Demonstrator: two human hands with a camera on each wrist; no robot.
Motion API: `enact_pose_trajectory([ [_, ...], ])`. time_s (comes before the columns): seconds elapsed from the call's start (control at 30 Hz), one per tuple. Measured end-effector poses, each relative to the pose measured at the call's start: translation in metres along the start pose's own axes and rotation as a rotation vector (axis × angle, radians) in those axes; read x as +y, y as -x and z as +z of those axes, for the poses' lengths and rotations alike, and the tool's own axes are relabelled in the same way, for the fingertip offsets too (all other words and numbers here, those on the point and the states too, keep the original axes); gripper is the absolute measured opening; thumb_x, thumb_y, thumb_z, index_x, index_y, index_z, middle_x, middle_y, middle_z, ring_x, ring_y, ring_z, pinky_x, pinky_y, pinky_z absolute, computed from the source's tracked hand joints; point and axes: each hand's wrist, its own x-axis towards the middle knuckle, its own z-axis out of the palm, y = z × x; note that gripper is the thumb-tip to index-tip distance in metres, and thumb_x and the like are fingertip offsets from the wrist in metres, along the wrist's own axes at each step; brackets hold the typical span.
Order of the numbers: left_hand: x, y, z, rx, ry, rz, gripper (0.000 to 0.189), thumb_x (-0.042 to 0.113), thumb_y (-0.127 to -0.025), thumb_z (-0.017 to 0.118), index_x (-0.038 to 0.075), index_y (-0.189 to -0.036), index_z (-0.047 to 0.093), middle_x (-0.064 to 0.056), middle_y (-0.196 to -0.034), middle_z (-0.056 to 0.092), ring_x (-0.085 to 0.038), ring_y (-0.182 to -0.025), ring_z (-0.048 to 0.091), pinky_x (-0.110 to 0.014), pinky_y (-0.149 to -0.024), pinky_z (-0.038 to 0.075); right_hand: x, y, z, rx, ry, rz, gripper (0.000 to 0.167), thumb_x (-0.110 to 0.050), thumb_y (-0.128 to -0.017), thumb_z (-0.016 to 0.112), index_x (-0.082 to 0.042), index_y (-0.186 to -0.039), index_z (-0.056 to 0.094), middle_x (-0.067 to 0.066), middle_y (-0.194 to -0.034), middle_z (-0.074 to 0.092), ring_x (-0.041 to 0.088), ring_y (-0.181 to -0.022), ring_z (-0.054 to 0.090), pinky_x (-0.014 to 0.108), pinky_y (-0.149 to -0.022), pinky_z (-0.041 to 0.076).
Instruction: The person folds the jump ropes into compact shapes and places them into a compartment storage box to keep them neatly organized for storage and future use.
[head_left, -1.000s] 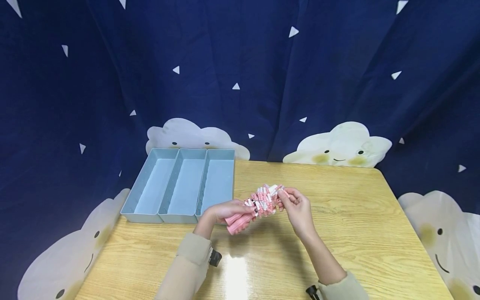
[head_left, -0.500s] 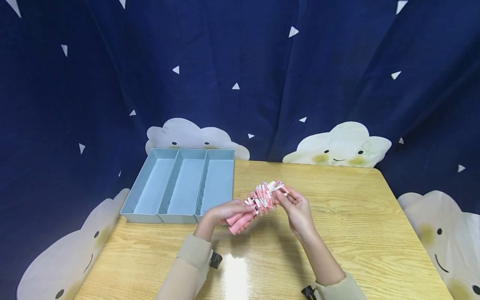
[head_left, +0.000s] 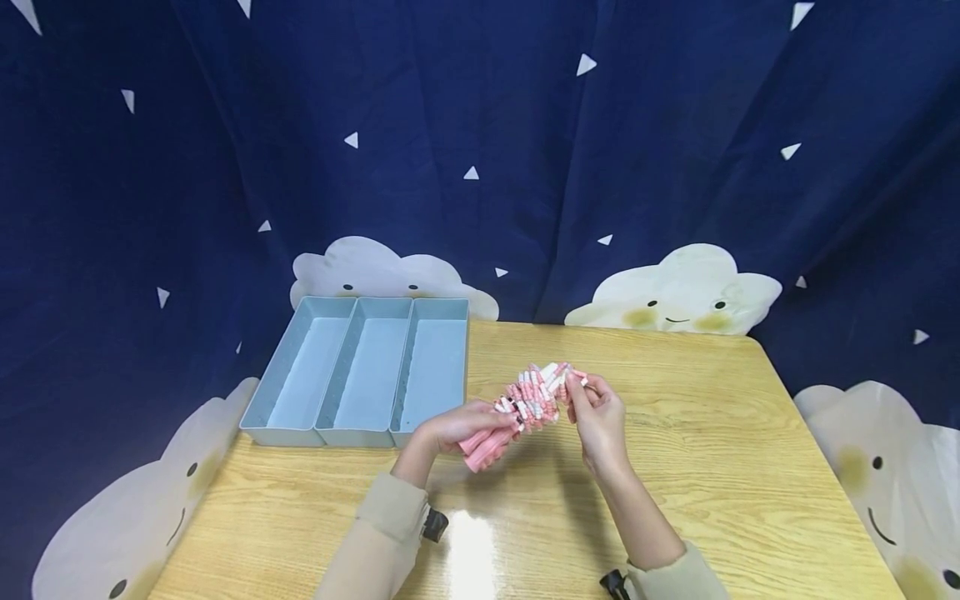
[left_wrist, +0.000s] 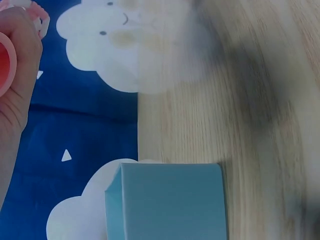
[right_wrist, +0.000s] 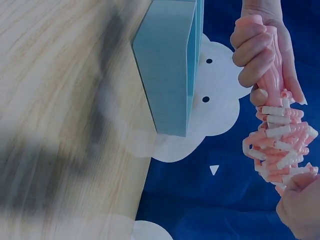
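A bundled beaded jump rope (head_left: 534, 393) is held above the table between both hands, its beads pink and white with a few black ones. My left hand (head_left: 459, 422) grips its two pink handles (right_wrist: 271, 82), which lie side by side. At the bundle's far end, my right hand (head_left: 602, 421) pinches a beaded strand between thumb and fingers. The right wrist view shows the left hand's fingers wrapped around the handles and the looped beads (right_wrist: 280, 145) between the hands. Only a handle's open end (left_wrist: 6, 64) and a bit of bead show at the left wrist view's edge.
A light blue tray (head_left: 324, 436) with three long compartments stands on the wooden table (head_left: 720, 450), left of the hands. Behind the table hangs a dark blue curtain (head_left: 420, 100) with white triangles and cloud faces.
My right hand's fingertips shifted left a little, then back right and slightly up along the beaded strand. The left hand moved slightly right, still gripping the handles.
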Motion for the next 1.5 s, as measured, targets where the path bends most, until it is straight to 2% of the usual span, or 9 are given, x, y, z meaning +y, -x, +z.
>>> enact_pose_trajectory([
  [0.33,0.003,0.001,0.003,-0.009,-0.047,0.058,0.029,0.024,-0.096,0.041,0.002,-0.083,0.054,-0.005,-0.059,0.055,-0.012,-0.043,0.053,-0.023,-0.041,0.047,-0.008,-0.003,-0.001,-0.001,-0.05,0.022,0.016,-0.007,-0.088,0.058,0.002,-0.096,0.048,-0.007,-0.055,0.056,0.004,-0.044,0.044,0.015,-0.042,0.039],
  [0.47,0.004,0.002,0.003,-0.027,-0.051,0.089,0.029,0.021,-0.096,0.04,-0.003,-0.083,0.051,-0.005,-0.059,0.055,-0.012,-0.044,0.053,-0.023,-0.041,0.046,-0.009,-0.005,-0.002,-0.013,-0.035,0.018,0.027,-0.006,-0.087,0.059,-0.002,-0.11,0.045,-0.007,-0.053,0.055,0.004,-0.041,0.043,0.016,-0.041,0.038],
  [0.6,0.005,0.003,0.002,-0.041,-0.069,0.104,0.028,0.019,-0.096,0.041,-0.004,-0.085,0.05,-0.005,-0.059,0.055,-0.012,-0.044,0.053,-0.023,-0.042,0.047,-0.01,-0.006,-0.004,-0.055,-0.001,0.026,0.036,-0.005,-0.087,0.058,-0.006,-0.122,0.05,-0.007,-0.051,0.053,0.005,-0.041,0.042,0.016,-0.041,0.037],
  [0.77,0.005,0.004,0.0,-0.06,-0.111,0.104,0.025,0.019,-0.095,0.044,-0.001,-0.084,0.052,-0.006,-0.057,0.054,-0.013,-0.043,0.052,-0.024,-0.041,0.046,-0.011,-0.01,-0.008,-0.129,0.024,0.065,0.031,-0.003,-0.087,0.057,0.001,-0.117,0.052,-0.007,-0.051,0.053,0.003,-0.041,0.042,0.015,-0.04,0.035],
  [0.93,0.006,0.005,0.0,-0.056,-0.127,0.09,0.026,0.02,-0.095,0.045,-0.002,-0.085,0.054,-0.006,-0.056,0.054,-0.013,-0.043,0.053,-0.024,-0.041,0.046,-0.011,-0.013,-0.012,-0.187,0.062,0.086,0.026,-0.002,-0.086,0.057,0.001,-0.111,0.048,-0.006,-0.053,0.054,0.003,-0.041,0.041,0.014,-0.04,0.035],
  [1.27,0.009,0.008,0.001,-0.038,-0.139,0.061,0.026,0.024,-0.094,0.047,0.0,-0.086,0.056,-0.005,-0.056,0.055,-0.012,-0.043,0.052,-0.023,-0.041,0.046,-0.014,-0.015,-0.017,-0.228,0.179,0.048,0.024,-0.005,-0.087,0.059,0.004,-0.105,0.046,-0.005,-0.056,0.057,0.005,-0.043,0.048,0.017,-0.043,0.045],
  [1.5,0.009,0.007,0.001,-0.03,-0.148,0.05,0.027,0.023,-0.095,0.045,0.0,-0.085,0.055,-0.006,-0.056,0.054,-0.013,-0.043,0.052,-0.024,-0.041,0.046,-0.014,-0.017,-0.021,-0.291,0.136,0.073,0.029,-0.004,-0.086,0.061,0.005,-0.108,0.044,-0.003,-0.063,0.062,0.006,-0.05,0.057,0.024,-0.057,0.055],
])
